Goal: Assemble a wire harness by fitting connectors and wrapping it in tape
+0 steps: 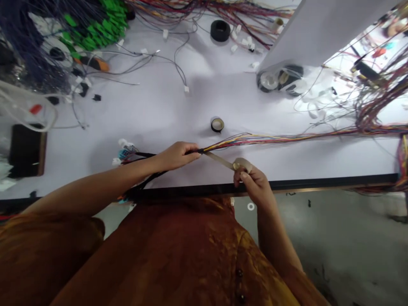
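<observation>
Orange garment below hands, tape roll beyond.

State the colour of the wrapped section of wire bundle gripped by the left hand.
Black, seen in the head view: the wrapped section of multicoloured wire bundle in the left hand.

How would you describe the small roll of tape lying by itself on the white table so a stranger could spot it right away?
Start at the white table and find the multicoloured wire bundle running along its near edge. Just beyond it, above the left hand, lies the small tape roll. Unlike the all-black ring at the far side, it has a pale core, and no hand touches it, unlike the roll in the right hand.
</observation>
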{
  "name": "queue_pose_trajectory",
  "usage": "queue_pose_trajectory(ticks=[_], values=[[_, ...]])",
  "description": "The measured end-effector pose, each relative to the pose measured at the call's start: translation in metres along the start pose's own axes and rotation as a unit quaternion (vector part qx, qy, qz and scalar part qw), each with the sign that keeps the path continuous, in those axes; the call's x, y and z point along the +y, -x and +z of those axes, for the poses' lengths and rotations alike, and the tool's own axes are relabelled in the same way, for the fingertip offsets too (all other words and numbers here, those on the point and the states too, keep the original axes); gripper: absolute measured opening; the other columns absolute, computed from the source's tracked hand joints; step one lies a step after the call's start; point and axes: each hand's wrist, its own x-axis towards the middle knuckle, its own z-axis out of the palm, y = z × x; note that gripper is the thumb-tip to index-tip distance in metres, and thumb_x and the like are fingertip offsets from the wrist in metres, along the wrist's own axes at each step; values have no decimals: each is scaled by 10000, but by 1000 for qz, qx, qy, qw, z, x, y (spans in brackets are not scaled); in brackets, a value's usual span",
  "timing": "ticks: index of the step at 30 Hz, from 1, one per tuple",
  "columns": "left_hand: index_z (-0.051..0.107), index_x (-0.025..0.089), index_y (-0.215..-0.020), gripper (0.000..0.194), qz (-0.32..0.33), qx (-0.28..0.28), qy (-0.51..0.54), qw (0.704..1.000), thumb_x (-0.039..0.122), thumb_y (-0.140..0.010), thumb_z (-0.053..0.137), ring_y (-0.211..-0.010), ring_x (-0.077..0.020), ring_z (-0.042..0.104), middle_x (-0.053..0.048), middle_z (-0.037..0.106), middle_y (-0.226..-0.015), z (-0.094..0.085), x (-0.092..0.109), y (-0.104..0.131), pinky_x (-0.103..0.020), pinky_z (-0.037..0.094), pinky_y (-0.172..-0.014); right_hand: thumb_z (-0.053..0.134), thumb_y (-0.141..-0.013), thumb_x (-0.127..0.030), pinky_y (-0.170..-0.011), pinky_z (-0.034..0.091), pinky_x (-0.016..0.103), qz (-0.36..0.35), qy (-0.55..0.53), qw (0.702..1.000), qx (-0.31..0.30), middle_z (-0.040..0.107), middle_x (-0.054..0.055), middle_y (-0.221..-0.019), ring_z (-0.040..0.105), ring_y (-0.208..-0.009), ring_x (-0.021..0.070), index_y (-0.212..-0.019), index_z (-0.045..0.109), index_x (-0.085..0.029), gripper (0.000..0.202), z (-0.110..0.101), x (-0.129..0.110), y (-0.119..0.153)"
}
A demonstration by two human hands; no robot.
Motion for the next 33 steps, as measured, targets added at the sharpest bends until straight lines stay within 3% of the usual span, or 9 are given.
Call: queue_pose_trajectory(ticks=[3,5,8,11,15,18,21,25,33], values=[[632,154,-1087,370,-27,-49,63,996,420,-844,550,-506,-87,439,51,482,-613,-3,5,-1,-221,385,-526,537,-948,-427,-684,440,302,-17,1,1000,-9,560,-6,-683,524,-655,145,-798,576,-212,265,-2,-11,0],[631,149,-1033,339,-36,-75,99,992,408,-820,582,-551,-100,512,35,531,-635,-5,7,-3,-237,451,-578,558,-936,-421,-707,451,309,-15,58,998,-8,584,12,-721,543,-691,155,-785,602,-207,265,-3,-11,-4],[635,140,-883,268,-43,-98,133,985,379,-762,652,-656,-118,585,-6,614,-732,-9,8,-8,-268,505,-678,643,-881,-399,-874,464,350,-44,128,991,4,646,80,-1015,598,-949,204,-787,647,-198,223,-3,-5,-5],[641,139,-854,254,-62,-108,147,981,361,-739,682,-615,-100,554,1,603,-723,-12,7,-12,-246,489,-629,543,-922,-487,-1012,432,404,-70,19,997,5,600,110,-1284,556,-1183,261,-697,607,-190,378,6,6,-5],[657,136,-887,253,-56,-120,154,979,358,-764,664,-577,-85,513,8,583,-696,-16,12,-11,-230,454,-589,425,-963,-511,-872,510,384,17,-107,994,19,674,69,-898,633,-860,198,-744,588,-203,412,35,24,-18],[670,133,-895,249,-50,-128,161,977,348,-769,660,-564,-81,505,6,583,-688,-17,19,-8,-229,436,-574,644,-838,-463,-703,530,317,57,-139,988,25,645,25,-905,589,-705,135,-832,529,-216,273,51,31,-38],[669,127,-861,228,-53,-138,174,973,333,-762,679,-554,-78,507,0,596,-687,-17,23,-7,-224,429,-558,740,-722,-422,-562,495,264,66,-172,983,8,642,17,-948,580,-671,122,-923,499,-238,364,58,28,-55],[614,128,-821,229,-54,-131,193,971,335,-770,699,-552,-83,533,-5,607,-680,-15,21,-8,-219,439,-539,658,-793,-459,-563,476,265,87,-176,979,-61,602,-3,-735,544,-606,117,-903,579,-204,288,69,21,-66],[554,123,-985,281,-30,-91,177,980,313,-808,661,-508,-83,510,21,577,-622,-8,12,-5,-209,407,-507,594,-819,-571,-557,440,276,123,-159,978,-49,555,-12,-611,519,-550,125,-750,555,-212,367,84,27,-72]])
